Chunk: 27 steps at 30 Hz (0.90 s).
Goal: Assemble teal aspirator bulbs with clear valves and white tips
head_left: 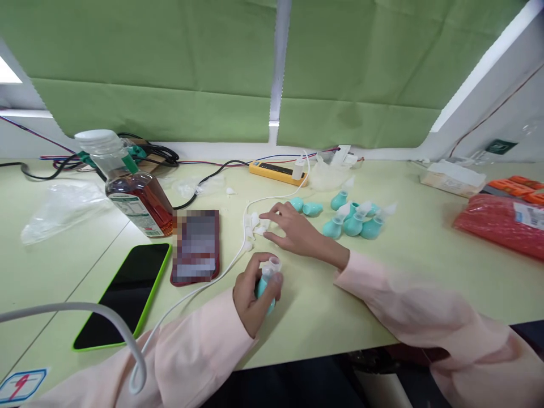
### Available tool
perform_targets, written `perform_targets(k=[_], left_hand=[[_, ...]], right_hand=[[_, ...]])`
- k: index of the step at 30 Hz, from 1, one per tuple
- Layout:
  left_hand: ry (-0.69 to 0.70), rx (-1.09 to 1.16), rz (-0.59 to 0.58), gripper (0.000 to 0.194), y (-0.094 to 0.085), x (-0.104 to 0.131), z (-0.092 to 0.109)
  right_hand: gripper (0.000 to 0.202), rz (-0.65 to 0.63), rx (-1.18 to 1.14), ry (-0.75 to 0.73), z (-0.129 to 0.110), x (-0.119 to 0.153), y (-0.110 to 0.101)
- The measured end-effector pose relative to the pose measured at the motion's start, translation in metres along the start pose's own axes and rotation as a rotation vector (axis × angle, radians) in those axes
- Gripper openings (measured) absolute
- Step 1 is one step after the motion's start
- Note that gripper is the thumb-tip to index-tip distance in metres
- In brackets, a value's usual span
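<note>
My left hand [256,293] is closed around a teal squeeze bulb [264,283], held upright near the front edge with a translucent collar at its mouth. My fingers cover much of the bulb. Ahead of it, my right hand [289,229] reaches left over a small group of white plastic pieces [255,222]. Its thumb and forefinger are spread, with fingertips at the pieces; whether they touch one I cannot tell. To the right stand several teal bulbs with translucent pointed tips [353,225]. Teal bulbs without visible tips [312,209] lie behind my right hand.
A white cable [229,258] crosses the table beside the white pieces. Left are a red-cased phone [216,249], a green-edged phone [131,289] and a bottle of brown liquid [136,195]. A yellow power strip [276,173] lies behind; a red package [497,224] is far right.
</note>
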State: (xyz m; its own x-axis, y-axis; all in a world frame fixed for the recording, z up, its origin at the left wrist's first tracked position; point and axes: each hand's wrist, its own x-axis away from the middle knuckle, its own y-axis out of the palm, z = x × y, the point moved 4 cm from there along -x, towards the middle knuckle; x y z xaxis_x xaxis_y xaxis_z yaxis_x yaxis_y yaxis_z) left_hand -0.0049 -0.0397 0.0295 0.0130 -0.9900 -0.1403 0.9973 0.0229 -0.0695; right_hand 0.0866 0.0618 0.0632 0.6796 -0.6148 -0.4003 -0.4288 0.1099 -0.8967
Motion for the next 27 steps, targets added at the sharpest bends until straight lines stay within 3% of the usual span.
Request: perform_targets(k=[3,6,11,13,15,18,21,27], left_hand=[[-0.02,0.022,0.0,0.024,0.0,-0.001,-0.003],[-0.022,0.017,-0.011,0.021,-0.002,-0.004,-0.005],[0.019,-0.126,0.001,0.023,-0.007,-0.009,-0.006],[0.022,-0.178,-0.011,0.023,-0.007,-0.01,-0.005],[0.014,-0.222,-0.04,0.024,-0.006,-0.01,-0.004],[0.003,-0.281,-0.063,0.027,-0.005,-0.01,-0.003],[0.007,-0.331,-0.084,0.029,-0.002,-0.009,-0.003],[0.015,-0.374,-0.146,0.033,0.0,-0.01,-0.006]], right_hand=[[0.022,-0.089,0.195,-0.028,0.003,-0.017,0.024],[0.012,-0.09,0.213,-0.031,0.003,-0.024,0.035],[0.01,-0.048,0.13,-0.059,0.004,-0.015,0.012],[0.02,0.032,-0.083,0.007,0.005,-0.003,-0.007],[0.031,0.08,-0.474,0.137,0.006,0.013,-0.021],[0.019,0.028,-0.974,0.319,0.002,0.04,-0.023],[0.009,0.006,-1.161,0.405,-0.006,0.059,-0.017],[0.01,-0.027,-1.283,0.471,-0.008,0.068,-0.007]])
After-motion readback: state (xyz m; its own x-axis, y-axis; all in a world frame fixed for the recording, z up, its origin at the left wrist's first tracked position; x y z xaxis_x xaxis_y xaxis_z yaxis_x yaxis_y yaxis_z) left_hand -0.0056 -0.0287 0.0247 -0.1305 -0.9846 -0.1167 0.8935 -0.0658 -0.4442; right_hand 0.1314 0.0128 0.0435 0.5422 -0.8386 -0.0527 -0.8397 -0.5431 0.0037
